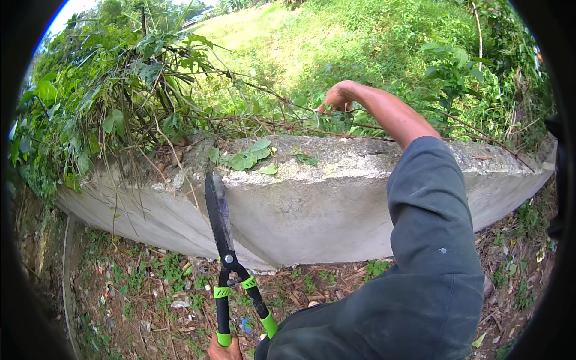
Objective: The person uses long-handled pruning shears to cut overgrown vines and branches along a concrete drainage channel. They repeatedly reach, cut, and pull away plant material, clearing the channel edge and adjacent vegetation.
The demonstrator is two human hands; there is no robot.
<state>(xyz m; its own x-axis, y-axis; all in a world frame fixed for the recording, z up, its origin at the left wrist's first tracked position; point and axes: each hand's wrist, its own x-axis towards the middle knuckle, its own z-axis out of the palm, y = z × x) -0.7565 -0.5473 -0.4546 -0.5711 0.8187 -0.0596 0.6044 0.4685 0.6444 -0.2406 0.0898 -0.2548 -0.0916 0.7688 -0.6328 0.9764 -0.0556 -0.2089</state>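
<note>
My left hand (225, 348), at the bottom edge, grips the left handle of hedge shears (228, 259) with black blades and green-and-black handles. The other handle leans by my dark clothing. The shears point upward, with their blades nearly together and the tips at the rim of the concrete wall (310, 211). My right hand (336, 96) reaches beyond the wall's top, bent at the wrist among vines (270, 121) and leaves. Its fingers are partly hidden, so whether they hold a stem cannot be told. Loose green leaves (247, 157) lie on the wall top.
A thick tangle of vines (121, 90) hangs over the wall at the left. A thin rusty wire or stem (490, 137) runs along the right part of the wall top. Grass and bushes grow beyond. Below, the ground (157, 306) bears dry debris and litter.
</note>
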